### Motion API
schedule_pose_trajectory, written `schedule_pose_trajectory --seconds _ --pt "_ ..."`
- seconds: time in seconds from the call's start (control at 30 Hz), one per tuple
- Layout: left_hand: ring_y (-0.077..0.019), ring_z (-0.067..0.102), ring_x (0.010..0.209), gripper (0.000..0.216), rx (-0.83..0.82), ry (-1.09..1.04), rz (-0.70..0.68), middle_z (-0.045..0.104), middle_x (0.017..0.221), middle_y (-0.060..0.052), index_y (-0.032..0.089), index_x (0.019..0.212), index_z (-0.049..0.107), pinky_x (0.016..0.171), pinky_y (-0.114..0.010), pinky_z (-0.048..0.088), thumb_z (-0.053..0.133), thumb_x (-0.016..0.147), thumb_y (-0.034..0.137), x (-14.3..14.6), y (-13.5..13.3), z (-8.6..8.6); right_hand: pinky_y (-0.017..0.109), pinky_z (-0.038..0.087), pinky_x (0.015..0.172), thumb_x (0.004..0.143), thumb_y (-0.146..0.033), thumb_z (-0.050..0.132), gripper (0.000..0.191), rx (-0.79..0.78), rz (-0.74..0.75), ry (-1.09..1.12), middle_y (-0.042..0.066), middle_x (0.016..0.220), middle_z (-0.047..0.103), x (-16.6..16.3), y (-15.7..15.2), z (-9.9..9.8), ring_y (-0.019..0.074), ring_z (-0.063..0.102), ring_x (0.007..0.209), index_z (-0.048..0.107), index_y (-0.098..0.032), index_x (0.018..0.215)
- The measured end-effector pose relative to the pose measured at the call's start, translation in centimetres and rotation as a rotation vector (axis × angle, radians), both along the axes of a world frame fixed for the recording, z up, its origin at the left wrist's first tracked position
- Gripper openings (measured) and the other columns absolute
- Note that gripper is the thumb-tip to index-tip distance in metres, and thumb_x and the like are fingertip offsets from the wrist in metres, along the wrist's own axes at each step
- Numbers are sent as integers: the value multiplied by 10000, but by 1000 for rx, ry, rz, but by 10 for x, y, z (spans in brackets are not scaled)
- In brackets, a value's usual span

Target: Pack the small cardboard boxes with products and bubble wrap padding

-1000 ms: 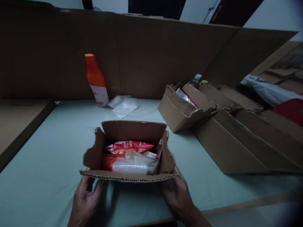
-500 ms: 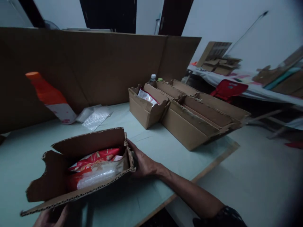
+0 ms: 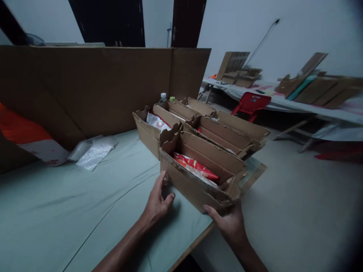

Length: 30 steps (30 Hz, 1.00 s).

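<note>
An open-topped cardboard box (image 3: 195,190) stands at the near right of the table, beside the other boxes. Inside it lie a red printed packet (image 3: 196,165) and some clear plastic wrap, partly hidden by the front wall. My right hand (image 3: 231,223) grips the near right corner of this box, thumb on the front wall and fingers out of sight beneath or behind. By the box's left end is my left hand (image 3: 159,200), fingertips at the front wall, thumb spread apart and the palm holding nothing.
More cardboard boxes (image 3: 149,134) stand behind, one with a white-and-red packet (image 3: 159,121). Bottle tops (image 3: 163,96) show beyond them. Bubble wrap (image 3: 96,151) and an orange-and-white bottle (image 3: 42,145) lie left, before a tall cardboard panel (image 3: 113,87). The table edge (image 3: 193,245) runs close by; a red chair (image 3: 252,104) stands farther right.
The box with the red packet has moved from the left front to the right, against the row of boxes. My left hand has come off its underside and opened. The view has turned right.
</note>
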<state>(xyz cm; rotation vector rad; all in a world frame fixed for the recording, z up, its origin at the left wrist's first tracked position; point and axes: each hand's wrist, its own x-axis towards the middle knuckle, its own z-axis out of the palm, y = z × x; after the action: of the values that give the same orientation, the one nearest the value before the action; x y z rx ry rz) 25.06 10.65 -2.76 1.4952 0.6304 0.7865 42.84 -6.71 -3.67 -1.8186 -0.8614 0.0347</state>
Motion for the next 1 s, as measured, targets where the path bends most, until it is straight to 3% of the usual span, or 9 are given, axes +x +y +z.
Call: schedule_pose_trajectory --seconds 0.17,0.3,0.4,0.53,0.63,0.7,0.83,0.9,1.0 --pt "-337 339 1472 816 165 43 -123 288 1624 -185 158 1546 278 1213 -516 276 630 829 322 29 2 -32 578 398 1125 837 -451 708 889 2 25 -171 172 1552 400 -2 18 -2 362 440 1401 251 -229 1566" --pt "-318 282 1501 832 213 97 -141 279 1634 -159 155 1560 254 1241 -499 228 628 826 276 26 6 -39 589 393 1127 881 -388 673 865 -26 45 -260 174 1556 392 0 25 -15 353 409 1424 191 -256 1587" --pt "-310 247 1515 825 250 127 -156 269 1640 -151 156 1561 259 1251 -506 191 620 826 248 23 9 -40 566 431 1107 905 -333 641 787 -26 62 -312 169 1541 419 6 22 -8 338 445 1402 238 -251 1576" --pt "-324 378 1453 660 313 156 -211 443 1551 -152 190 1479 445 1213 -566 258 603 840 234 8 6 -40 486 482 1063 915 -252 623 373 94 4 -456 122 1396 572 21 5 40 288 583 1264 620 -239 1287" --pt "-352 383 1445 561 364 156 -244 559 1455 -152 197 1367 586 1179 -607 293 629 808 221 -6 -5 -39 435 512 1008 902 -232 642 263 191 -14 -492 74 1210 687 33 4 102 247 661 1116 680 -251 1161" --pt "-382 331 1468 560 423 177 -267 551 1459 -170 184 1330 622 1164 -631 300 651 771 197 -14 -17 -37 379 540 937 913 -241 631 227 138 66 -538 43 1089 736 37 21 144 219 698 1006 696 -268 1129" --pt "-416 272 1488 571 548 244 -302 491 1507 -191 180 1328 628 1157 -662 289 637 758 151 -26 -43 -32 340 537 843 906 -243 599 239 -351 587 -680 48 1063 769 38 89 200 225 712 939 729 -252 1106" --pt "-419 267 1490 566 560 247 -291 486 1510 -193 184 1332 625 1154 -660 301 632 767 147 -34 -54 -30 322 521 791 863 -197 613 270 -603 812 -738 42 1023 781 36 123 207 226 712 900 742 -245 1096" --pt "-410 265 1493 551 567 223 -271 487 1511 -187 189 1334 617 1155 -647 314 624 784 148 -47 -67 -29 320 495 759 830 -185 642 234 -742 938 -779 33 907 785 34 153 199 231 703 842 760 -255 1019"
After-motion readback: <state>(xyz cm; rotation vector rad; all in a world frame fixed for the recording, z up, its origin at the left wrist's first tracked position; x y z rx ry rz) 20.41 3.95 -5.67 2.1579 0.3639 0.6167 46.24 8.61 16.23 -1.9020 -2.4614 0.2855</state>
